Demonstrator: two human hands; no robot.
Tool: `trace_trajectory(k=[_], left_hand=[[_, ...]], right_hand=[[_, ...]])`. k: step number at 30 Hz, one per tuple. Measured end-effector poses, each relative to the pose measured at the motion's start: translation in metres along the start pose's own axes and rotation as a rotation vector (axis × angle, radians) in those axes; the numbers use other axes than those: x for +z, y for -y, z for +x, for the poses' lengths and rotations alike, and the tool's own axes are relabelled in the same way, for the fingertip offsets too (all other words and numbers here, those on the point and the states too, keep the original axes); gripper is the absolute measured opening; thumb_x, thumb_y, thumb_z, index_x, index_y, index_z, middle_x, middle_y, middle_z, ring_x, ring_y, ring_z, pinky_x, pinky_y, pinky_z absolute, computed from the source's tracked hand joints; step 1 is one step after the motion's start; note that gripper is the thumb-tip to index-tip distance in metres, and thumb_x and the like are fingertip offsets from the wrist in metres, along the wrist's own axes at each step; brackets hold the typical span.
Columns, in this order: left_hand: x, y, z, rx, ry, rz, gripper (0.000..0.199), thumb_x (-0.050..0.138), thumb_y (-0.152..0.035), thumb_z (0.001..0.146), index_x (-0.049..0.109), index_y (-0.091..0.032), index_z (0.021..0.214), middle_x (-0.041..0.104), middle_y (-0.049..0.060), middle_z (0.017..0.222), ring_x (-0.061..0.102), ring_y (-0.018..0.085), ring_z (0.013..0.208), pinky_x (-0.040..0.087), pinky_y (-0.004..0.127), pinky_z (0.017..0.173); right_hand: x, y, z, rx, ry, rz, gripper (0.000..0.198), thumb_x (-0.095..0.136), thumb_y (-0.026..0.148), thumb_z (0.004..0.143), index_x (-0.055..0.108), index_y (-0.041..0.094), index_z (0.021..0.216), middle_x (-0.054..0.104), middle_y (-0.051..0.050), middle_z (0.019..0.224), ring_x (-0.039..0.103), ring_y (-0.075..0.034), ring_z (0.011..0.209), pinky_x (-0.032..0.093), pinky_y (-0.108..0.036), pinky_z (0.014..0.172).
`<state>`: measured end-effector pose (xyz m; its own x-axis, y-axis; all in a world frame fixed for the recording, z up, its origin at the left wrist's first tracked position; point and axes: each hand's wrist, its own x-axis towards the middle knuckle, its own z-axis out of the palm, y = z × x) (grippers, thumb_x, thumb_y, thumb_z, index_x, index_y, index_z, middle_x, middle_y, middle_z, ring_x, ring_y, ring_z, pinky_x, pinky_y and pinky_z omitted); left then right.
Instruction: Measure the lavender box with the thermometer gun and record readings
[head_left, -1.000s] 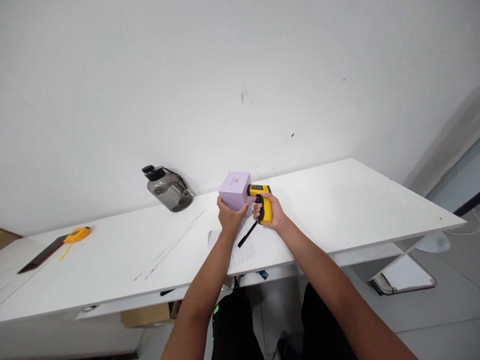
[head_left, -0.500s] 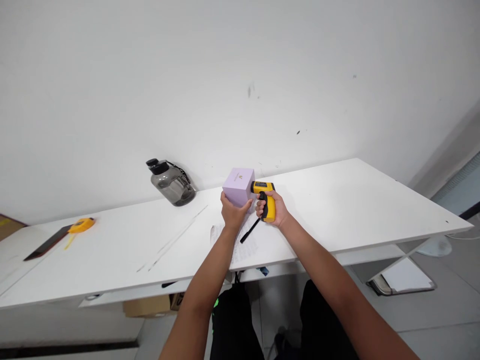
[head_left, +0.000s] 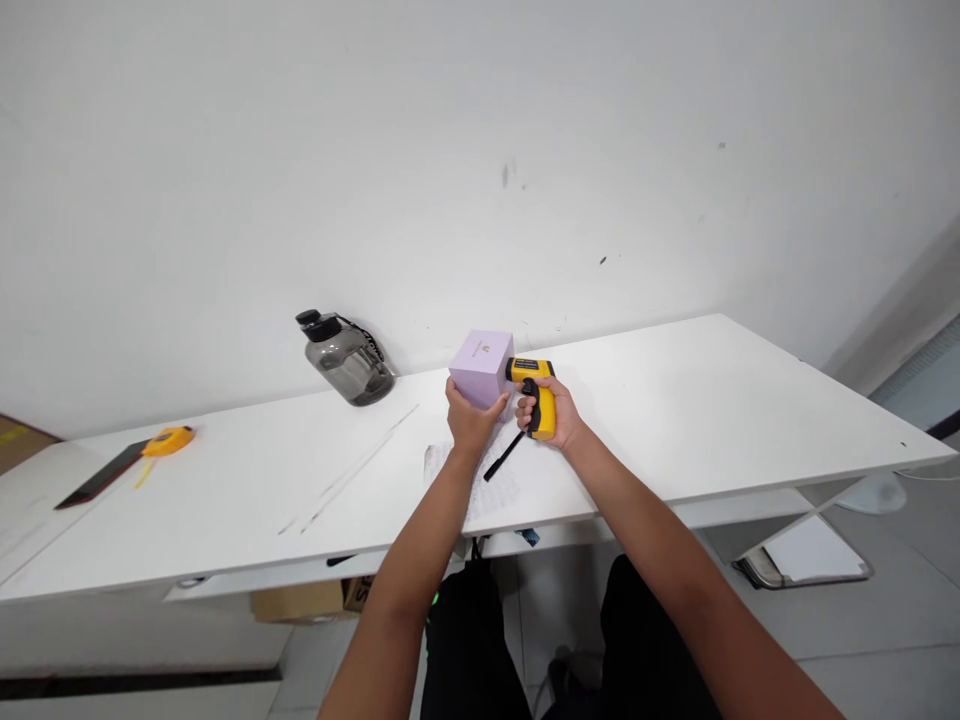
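A lilac box [head_left: 480,365] with a small gold mark on its lid is gripped low at its near side by my left hand [head_left: 472,420], thumb at the right corner. My right hand [head_left: 559,415] is wrapped round the handle of a yellow and black infrared thermometer [head_left: 543,415]. Its black nose points left and meets, or nearly meets, the right face of the box. A black pen [head_left: 501,460] lies just below my hands, on a printed paper sheet [head_left: 491,495] partly covered by my left forearm.
A grey translucent water bottle [head_left: 349,365] stands by the wall on the white table [head_left: 675,420]. Far left lie a yellow tape measure [head_left: 169,441] and a dark flat strip [head_left: 101,475]. Below are a cardboard box [head_left: 300,600] and a clipboard-like folder with white paper [head_left: 810,555].
The view has shifted slightly. Both hands keep their hold on the box and the infrared thermometer, with no clear movement between them.
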<state>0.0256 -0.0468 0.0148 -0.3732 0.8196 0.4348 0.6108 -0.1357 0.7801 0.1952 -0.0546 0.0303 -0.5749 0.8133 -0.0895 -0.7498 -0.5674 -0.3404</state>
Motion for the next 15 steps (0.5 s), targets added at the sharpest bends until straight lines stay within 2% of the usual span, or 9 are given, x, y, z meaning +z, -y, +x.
trace_trajectory(k=[8,15], left_hand=[[0.0002,-0.0008,0.0004,-0.006,0.006,-0.006,0.106,0.088,-0.05,0.061,0.031,-0.024,0.146,0.052,0.018,0.15,0.056,0.035,0.135,0.049,0.046,0.107],[0.002,0.0027,0.0011,-0.017,0.018,-0.058,0.105,0.088,-0.05,0.063,0.029,-0.025,0.146,0.05,0.017,0.151,0.056,0.032,0.136,0.049,0.043,0.109]], right_hand=[[0.0038,-0.001,-0.0012,0.002,-0.031,-0.025,0.014,0.057,0.031,0.084,0.058,0.018,0.089,0.054,0.003,0.052,0.049,-0.011,0.044,0.046,-0.021,0.046],[-0.0001,-0.0017,0.0023,-0.019,-0.088,-0.055,0.014,0.062,0.031,0.082,0.055,0.019,0.086,0.056,0.002,0.052,0.052,-0.012,0.045,0.046,-0.022,0.045]])
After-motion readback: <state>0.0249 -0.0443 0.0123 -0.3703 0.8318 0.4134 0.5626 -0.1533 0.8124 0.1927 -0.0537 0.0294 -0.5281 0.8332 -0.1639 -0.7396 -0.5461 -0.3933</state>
